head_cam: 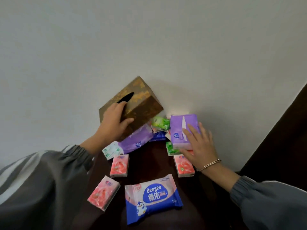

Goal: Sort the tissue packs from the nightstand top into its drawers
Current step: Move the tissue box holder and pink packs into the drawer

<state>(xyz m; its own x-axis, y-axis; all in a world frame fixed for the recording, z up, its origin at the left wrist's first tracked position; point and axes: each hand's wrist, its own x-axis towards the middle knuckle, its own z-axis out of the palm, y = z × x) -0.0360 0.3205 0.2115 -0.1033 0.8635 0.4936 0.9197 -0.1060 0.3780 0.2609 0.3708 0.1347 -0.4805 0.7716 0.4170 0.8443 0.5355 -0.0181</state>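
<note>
My left grip curls round the brown tissue box, tilting it off the crushed purple pack, probably to free it; my right grip lies spread on the upright purple pack at the back of the nightstand top, steadying it

Left hand curled in a grip, right hand flat, fingers spread, possibly pressing down
</note>
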